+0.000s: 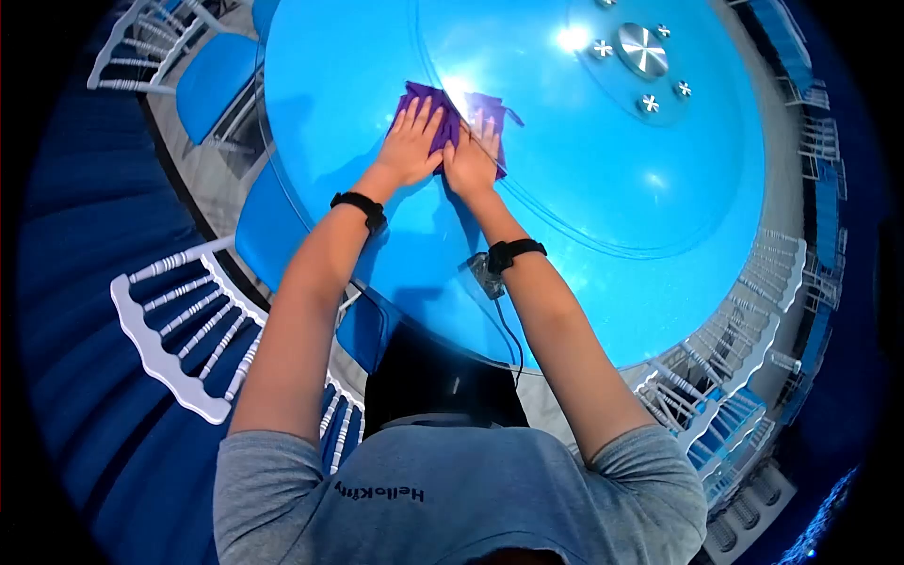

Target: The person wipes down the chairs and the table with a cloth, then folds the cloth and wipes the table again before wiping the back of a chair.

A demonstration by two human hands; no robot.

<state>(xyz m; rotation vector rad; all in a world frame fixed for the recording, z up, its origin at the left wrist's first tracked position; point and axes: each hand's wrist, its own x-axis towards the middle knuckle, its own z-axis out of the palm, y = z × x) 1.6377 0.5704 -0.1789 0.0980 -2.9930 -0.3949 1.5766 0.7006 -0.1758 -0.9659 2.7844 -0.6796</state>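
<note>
A crumpled purple cloth [415, 92] lies on the round blue table [377, 273], by the rim of a clear glass turntable [584, 207]. My left hand [412, 149] rests flat on the cloth's left part, fingers stretched out. Beside it, my right hand [471, 168] presses on the right part with its fingers extended. Past the turntable's rim, the right fingers and the cloth look paler, as if seen through the glass. The two thumbs are close together. Each wrist wears a black band.
Metal discs [644, 51] sit at the turntable's centre. A small clear device [487, 276] with a dark cable is near my right forearm. White spindle-back chairs [179, 330] with blue seats [215, 80] surround the table. Dark blue draped fabric [94, 264] is at the left.
</note>
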